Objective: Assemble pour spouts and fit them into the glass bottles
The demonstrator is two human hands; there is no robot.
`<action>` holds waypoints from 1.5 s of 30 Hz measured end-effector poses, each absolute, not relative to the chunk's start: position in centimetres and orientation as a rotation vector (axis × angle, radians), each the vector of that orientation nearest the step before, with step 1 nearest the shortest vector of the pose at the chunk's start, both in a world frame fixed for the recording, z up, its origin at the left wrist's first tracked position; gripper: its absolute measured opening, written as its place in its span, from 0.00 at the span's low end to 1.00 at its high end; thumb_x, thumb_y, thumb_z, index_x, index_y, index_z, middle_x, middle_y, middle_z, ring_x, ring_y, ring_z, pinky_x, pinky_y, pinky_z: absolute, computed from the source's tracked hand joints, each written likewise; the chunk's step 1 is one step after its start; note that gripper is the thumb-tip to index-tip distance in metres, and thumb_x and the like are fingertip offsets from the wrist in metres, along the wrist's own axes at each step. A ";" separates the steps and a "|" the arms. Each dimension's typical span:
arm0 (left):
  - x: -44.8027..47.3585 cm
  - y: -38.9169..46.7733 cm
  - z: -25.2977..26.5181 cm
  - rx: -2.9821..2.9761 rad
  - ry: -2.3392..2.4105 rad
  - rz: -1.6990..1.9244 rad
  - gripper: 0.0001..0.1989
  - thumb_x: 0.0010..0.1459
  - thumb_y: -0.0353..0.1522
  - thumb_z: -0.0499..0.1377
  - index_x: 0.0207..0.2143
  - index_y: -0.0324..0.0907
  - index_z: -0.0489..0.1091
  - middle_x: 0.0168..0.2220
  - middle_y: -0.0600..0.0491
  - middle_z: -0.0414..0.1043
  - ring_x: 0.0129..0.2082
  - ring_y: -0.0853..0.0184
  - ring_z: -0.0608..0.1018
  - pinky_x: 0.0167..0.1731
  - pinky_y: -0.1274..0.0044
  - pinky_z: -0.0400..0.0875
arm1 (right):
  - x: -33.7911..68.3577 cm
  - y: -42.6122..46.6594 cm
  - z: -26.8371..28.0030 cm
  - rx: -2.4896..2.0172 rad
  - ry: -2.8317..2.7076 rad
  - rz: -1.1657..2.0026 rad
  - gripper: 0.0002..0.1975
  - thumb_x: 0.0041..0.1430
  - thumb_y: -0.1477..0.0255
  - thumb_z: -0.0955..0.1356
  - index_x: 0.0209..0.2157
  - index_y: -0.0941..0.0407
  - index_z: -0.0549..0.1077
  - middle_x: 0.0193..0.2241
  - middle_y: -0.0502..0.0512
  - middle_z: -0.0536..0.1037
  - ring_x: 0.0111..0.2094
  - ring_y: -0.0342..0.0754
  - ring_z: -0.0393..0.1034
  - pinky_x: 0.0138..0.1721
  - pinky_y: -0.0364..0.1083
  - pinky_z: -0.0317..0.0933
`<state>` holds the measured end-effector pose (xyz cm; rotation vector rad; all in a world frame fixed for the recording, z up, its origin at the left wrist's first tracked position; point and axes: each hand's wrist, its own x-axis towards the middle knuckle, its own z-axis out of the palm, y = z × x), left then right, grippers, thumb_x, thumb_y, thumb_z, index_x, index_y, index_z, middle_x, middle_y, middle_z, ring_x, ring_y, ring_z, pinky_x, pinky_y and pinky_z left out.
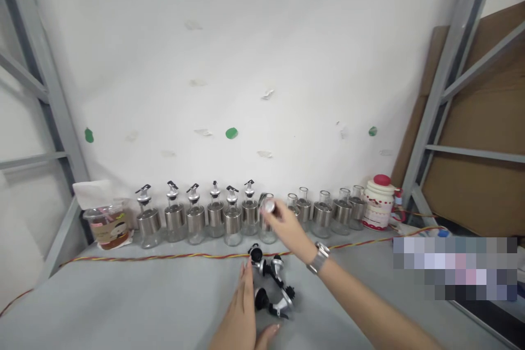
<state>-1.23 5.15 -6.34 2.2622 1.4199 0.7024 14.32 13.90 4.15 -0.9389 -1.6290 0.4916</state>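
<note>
My right hand, with a watch on its wrist, pinches a silver pour spout at the mouth of a glass bottle with a steel sleeve. Fingers and spout cover the bottle's neck, so how far the spout is in cannot be made out. My left hand rests on the grey table with fingers stretched out and thumb apart. Right beside it lies a loose group of black-and-silver pour spouts; the hand's edge borders them and may touch them.
Left of the middle stand several bottles fitted with spouts; to the right are several open-necked bottles. A twisted red-yellow wire crosses the table. A plastic tub, a decorated jar and metal posts flank the row.
</note>
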 end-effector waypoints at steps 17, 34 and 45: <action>-1.4 4.8 -2.5 2.256 1.529 0.459 0.44 0.44 0.36 0.57 0.59 0.34 0.38 0.61 0.48 0.29 0.60 0.57 0.36 0.56 0.64 0.43 | 11.4 20.9 -0.6 -1.098 -1.682 0.709 0.10 0.58 0.69 0.62 0.39 0.60 0.67 0.35 0.53 0.72 0.31 0.43 0.68 0.31 0.46 0.65; -1.3 4.7 -2.7 2.249 1.541 0.460 0.42 0.47 0.37 0.54 0.59 0.27 0.37 0.61 0.46 0.31 0.60 0.58 0.36 0.57 0.66 0.42 | 7.7 22.5 2.3 -1.230 -1.312 0.151 0.19 0.48 0.57 0.63 0.34 0.59 0.69 0.34 0.63 0.70 0.39 0.57 0.62 0.42 0.53 0.53; -1.3 4.8 -3.0 2.223 1.540 0.477 0.42 0.46 0.32 0.55 0.59 0.31 0.36 0.61 0.48 0.30 0.60 0.60 0.36 0.56 0.68 0.43 | 7.6 22.4 0.7 -1.054 -1.341 0.301 0.17 0.56 0.60 0.57 0.35 0.58 0.66 0.29 0.55 0.74 0.31 0.47 0.68 0.33 0.43 0.59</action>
